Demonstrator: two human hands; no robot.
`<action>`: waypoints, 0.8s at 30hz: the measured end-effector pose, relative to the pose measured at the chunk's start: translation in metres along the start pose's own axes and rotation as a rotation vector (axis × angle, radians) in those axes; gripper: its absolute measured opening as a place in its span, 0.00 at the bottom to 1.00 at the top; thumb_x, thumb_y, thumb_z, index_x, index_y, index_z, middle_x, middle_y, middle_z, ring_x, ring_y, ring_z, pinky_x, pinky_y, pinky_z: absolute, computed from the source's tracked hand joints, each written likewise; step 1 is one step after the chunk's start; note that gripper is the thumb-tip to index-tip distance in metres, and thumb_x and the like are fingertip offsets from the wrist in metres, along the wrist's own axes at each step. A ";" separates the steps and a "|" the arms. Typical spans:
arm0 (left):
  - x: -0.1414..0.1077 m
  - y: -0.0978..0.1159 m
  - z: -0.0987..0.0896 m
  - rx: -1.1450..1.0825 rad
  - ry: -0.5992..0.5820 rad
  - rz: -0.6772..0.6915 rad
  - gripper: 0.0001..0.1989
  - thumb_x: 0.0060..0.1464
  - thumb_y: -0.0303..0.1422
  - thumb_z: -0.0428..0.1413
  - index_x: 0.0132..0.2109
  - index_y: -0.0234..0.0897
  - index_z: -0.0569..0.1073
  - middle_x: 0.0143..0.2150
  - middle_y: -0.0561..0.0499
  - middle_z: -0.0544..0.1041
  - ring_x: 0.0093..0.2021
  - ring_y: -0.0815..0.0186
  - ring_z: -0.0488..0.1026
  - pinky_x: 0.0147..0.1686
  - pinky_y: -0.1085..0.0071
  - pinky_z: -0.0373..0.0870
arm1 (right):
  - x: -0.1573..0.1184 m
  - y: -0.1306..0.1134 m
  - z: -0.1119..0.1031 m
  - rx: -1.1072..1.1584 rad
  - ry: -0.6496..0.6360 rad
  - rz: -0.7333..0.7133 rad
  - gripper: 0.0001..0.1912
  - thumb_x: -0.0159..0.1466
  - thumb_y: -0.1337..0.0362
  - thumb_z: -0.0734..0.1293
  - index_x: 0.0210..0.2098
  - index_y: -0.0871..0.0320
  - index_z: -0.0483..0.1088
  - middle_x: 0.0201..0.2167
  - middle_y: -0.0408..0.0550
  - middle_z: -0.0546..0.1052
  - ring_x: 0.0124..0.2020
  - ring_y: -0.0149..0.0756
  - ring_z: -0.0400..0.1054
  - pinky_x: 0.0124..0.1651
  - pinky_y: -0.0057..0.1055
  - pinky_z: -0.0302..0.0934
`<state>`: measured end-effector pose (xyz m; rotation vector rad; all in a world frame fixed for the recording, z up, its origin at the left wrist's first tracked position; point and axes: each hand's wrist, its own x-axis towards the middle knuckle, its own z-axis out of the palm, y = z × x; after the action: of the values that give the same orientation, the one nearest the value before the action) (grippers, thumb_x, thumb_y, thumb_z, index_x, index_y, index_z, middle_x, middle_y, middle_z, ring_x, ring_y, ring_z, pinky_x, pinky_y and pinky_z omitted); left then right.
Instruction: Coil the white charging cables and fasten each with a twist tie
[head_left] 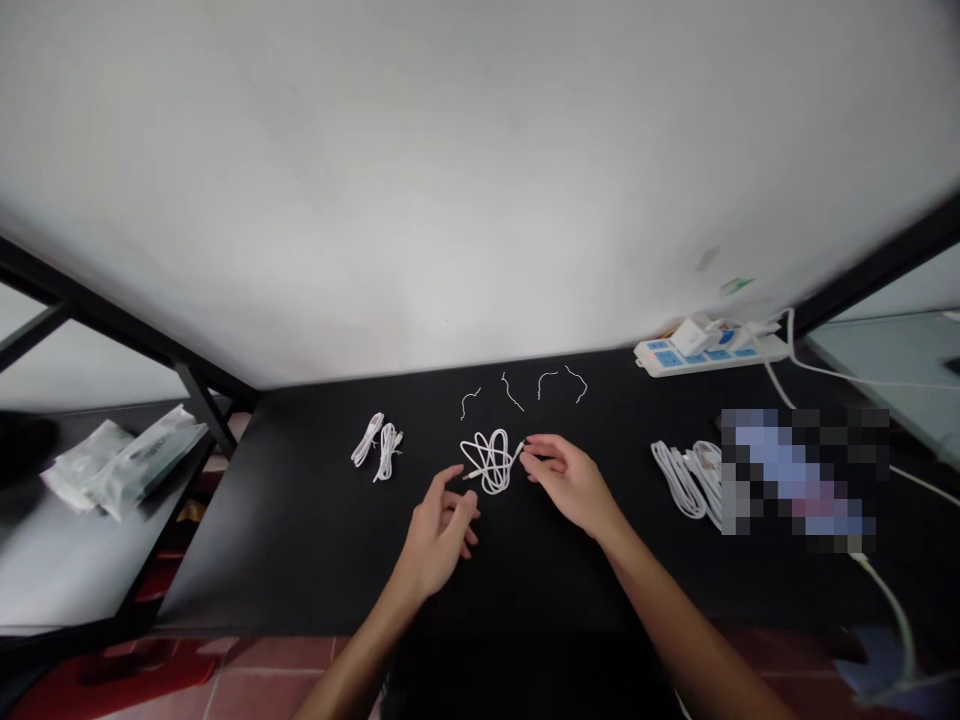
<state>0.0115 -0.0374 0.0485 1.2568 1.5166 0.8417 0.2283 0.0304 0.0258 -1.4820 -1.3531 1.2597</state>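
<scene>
Cable [489,462] looped between left hand [439,532], right hand [568,485]; right fingers [541,450] nearly together at plug [520,447], left curled beside.

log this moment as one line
left hand: near white cable | right hand: fingertips at cable end | rest: power strip, wire pieces

white cable [489,462]: smooth plastic | tabletop [300,540]: matt black | power strip [712,358]: glossy plastic

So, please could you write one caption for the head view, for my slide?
Left hand and right hand at a looped white cable on a black table.
</scene>
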 end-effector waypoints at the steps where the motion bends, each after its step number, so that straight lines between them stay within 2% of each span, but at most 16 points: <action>1: 0.000 0.003 -0.002 0.016 -0.078 -0.082 0.31 0.66 0.48 0.48 0.70 0.42 0.57 0.33 0.52 0.77 0.22 0.66 0.75 0.20 0.71 0.71 | 0.005 -0.001 -0.001 -0.004 -0.013 0.012 0.18 0.63 0.53 0.71 0.49 0.55 0.74 0.44 0.52 0.81 0.35 0.38 0.79 0.40 0.36 0.75; 3: 0.007 0.011 -0.004 0.162 -0.130 -0.100 0.33 0.67 0.50 0.45 0.73 0.45 0.50 0.28 0.55 0.75 0.22 0.65 0.74 0.24 0.69 0.72 | 0.015 -0.004 0.000 -0.077 -0.036 -0.004 0.17 0.63 0.53 0.71 0.47 0.55 0.75 0.39 0.50 0.82 0.29 0.38 0.78 0.36 0.35 0.74; 5: 0.021 0.020 -0.003 0.362 -0.075 0.001 0.29 0.68 0.49 0.45 0.71 0.44 0.58 0.27 0.53 0.75 0.29 0.60 0.77 0.35 0.64 0.74 | 0.022 -0.008 0.005 -0.195 -0.060 -0.087 0.13 0.62 0.55 0.71 0.43 0.54 0.78 0.35 0.48 0.82 0.28 0.38 0.77 0.35 0.35 0.73; 8: 0.042 0.029 0.005 0.567 0.024 0.102 0.24 0.68 0.46 0.45 0.64 0.41 0.70 0.40 0.43 0.78 0.41 0.54 0.79 0.47 0.57 0.72 | 0.026 -0.013 0.015 -0.332 -0.102 -0.262 0.06 0.63 0.61 0.71 0.33 0.53 0.80 0.33 0.47 0.82 0.31 0.40 0.77 0.38 0.36 0.72; 11: 0.056 0.028 0.016 0.646 0.073 0.201 0.20 0.68 0.41 0.47 0.60 0.38 0.73 0.51 0.37 0.76 0.51 0.52 0.76 0.53 0.55 0.70 | 0.022 -0.012 0.028 -0.355 -0.151 -0.398 0.10 0.64 0.67 0.68 0.30 0.54 0.81 0.39 0.49 0.82 0.36 0.40 0.78 0.40 0.35 0.72; 15: 0.060 0.015 0.026 0.705 0.037 0.368 0.19 0.67 0.29 0.45 0.62 0.35 0.70 0.61 0.35 0.72 0.61 0.52 0.69 0.58 0.53 0.66 | 0.012 -0.005 0.038 -0.492 -0.133 -0.538 0.13 0.66 0.72 0.64 0.33 0.55 0.81 0.50 0.51 0.81 0.40 0.43 0.75 0.45 0.43 0.71; 18: 0.058 0.006 0.027 0.712 0.028 0.382 0.23 0.66 0.25 0.46 0.66 0.37 0.65 0.67 0.37 0.68 0.60 0.53 0.69 0.58 0.51 0.66 | 0.007 -0.003 0.035 -0.546 -0.148 -0.570 0.15 0.65 0.74 0.63 0.36 0.54 0.81 0.54 0.49 0.79 0.36 0.42 0.72 0.45 0.45 0.72; 20: 0.057 0.003 0.026 0.672 0.022 0.383 0.26 0.63 0.22 0.47 0.67 0.39 0.63 0.66 0.40 0.69 0.56 0.54 0.71 0.56 0.52 0.67 | 0.007 -0.003 0.031 -0.510 -0.169 -0.554 0.15 0.63 0.75 0.64 0.38 0.52 0.80 0.54 0.48 0.79 0.36 0.41 0.72 0.45 0.44 0.72; 24: 0.059 0.004 0.025 0.563 -0.003 0.454 0.34 0.52 0.15 0.49 0.65 0.41 0.64 0.61 0.45 0.74 0.52 0.58 0.74 0.56 0.56 0.68 | 0.010 -0.003 0.026 -0.335 -0.131 -0.416 0.08 0.62 0.69 0.67 0.39 0.53 0.77 0.43 0.48 0.83 0.36 0.40 0.75 0.41 0.39 0.72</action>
<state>0.0358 0.0192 0.0300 2.0692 1.5431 0.7068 0.2022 0.0381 0.0212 -1.2519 -1.9166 0.9043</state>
